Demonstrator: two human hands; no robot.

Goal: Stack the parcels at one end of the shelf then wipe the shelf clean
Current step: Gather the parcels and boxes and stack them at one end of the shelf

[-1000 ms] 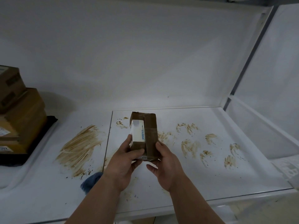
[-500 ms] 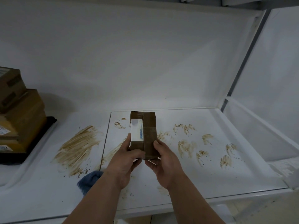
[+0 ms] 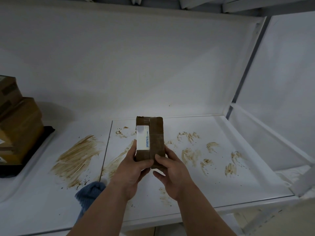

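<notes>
Above the stained shelf (image 3: 238,176) we gripped the parcel (image 3: 150,140) with left hand (image 3: 132,171) and right hand (image 3: 172,169), long axis pointing away; the stack (image 3: 18,126) lay far left, nearer our left hand.

Taped brown parcel (image 3: 154,142) held above smeared white shelf (image 3: 221,184).

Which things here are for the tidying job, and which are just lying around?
For the job:
brown taped cardboard parcel, held by left hand and right hand
stacked brown cardboard boxes
blue cloth
stained white shelf

Just there:
black tray under stack
</notes>
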